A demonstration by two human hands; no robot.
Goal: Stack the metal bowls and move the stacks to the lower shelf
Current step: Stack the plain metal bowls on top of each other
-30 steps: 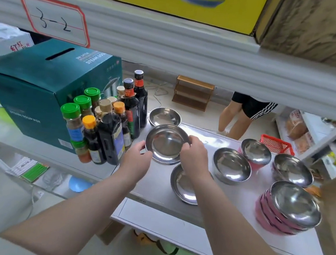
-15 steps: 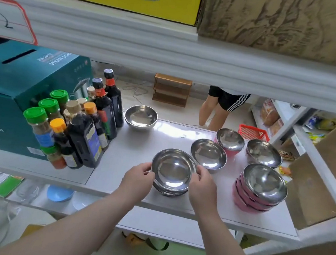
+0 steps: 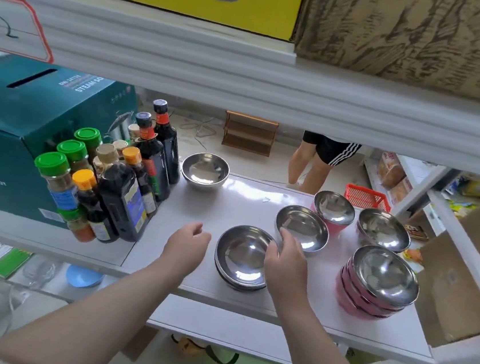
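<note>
The job looked barely begun. Near the front edge of the white shelf [image 3: 248, 305] sat a small stack of steel bowls [image 3: 242, 257], and at the right a taller stack of pink-sided bowls [image 3: 379, 283]. Four single bowls were loose: one at the far left by the sauce bottles [image 3: 131, 181], three toward the far right. Nothing seemed moved to the lower shelf. Every bowl stood mouth up; being round, none had a long axis. The left hand [image 3: 187, 243] hung empty just left of the near stack, fingers loosely curled. The right hand [image 3: 285, 260], fingers apart, reached over the stack's right rim toward the next bowl [image 3: 302, 226], gripping nothing.
</note>
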